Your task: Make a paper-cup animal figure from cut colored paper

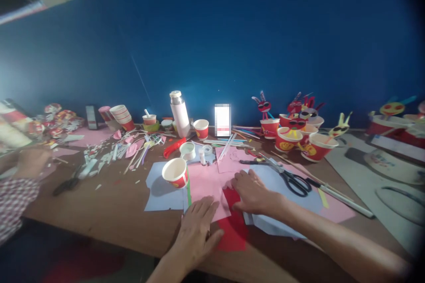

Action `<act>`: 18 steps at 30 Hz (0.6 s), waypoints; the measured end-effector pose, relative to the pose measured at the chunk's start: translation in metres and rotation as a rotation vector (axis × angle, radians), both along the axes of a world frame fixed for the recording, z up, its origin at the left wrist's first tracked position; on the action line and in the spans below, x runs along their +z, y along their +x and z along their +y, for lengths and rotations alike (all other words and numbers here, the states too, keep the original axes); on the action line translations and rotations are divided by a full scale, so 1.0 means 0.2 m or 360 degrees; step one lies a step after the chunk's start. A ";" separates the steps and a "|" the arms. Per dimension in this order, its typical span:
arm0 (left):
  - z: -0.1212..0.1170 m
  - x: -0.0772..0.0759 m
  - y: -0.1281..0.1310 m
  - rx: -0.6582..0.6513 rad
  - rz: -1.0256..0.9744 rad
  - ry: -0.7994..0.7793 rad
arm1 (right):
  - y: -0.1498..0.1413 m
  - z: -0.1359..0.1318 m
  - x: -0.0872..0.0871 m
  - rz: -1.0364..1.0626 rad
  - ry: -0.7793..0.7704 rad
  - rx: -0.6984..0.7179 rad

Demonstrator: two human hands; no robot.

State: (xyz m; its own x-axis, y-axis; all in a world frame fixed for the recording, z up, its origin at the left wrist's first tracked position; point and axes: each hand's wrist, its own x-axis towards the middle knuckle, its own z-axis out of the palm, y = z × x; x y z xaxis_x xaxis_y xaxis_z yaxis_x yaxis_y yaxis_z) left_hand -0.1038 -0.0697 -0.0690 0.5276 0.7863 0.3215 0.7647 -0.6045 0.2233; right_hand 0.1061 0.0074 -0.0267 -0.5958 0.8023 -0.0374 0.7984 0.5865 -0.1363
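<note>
My left hand lies flat with fingers stretched out on a pink paper sheet near the table's front edge. My right hand rests on a red paper piece, its fingers curled down and pressing the paper's top part. The red piece overlaps the pink sheet and a pale blue sheet. A red and white paper cup lies tilted just left of the pink sheet. Black-handled scissors lie right of my right hand.
Another person's hand and checked sleeve are at the left by dark scissors. Paper scraps, straws, a white bottle, a glowing phone and several decorated cups line the back against the blue wall.
</note>
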 end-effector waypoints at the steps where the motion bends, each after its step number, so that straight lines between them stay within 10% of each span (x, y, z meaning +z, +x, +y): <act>1: 0.00 -0.02 0.00 0.0007 0.0027 0.0014 | 0.00 0.01 0.00 -0.0006 -0.0018 -0.0001; 10: 0.00 -0.01 0.01 -0.0005 0.0100 0.0018 | -0.03 0.03 -0.02 0.0119 -0.0056 -0.0195; 18: -0.01 -0.04 -0.01 0.0023 0.0103 0.0011 | 0.18 0.05 0.19 0.0363 -0.0070 -0.0410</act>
State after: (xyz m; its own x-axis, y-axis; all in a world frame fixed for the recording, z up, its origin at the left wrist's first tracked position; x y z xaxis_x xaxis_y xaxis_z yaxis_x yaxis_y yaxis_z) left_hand -0.1048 -0.0716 -0.0764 0.5360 0.7920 0.2925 0.7862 -0.5945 0.1690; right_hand 0.1416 0.0176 0.0104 -0.3710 0.9280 0.0356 0.8655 0.3594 -0.3488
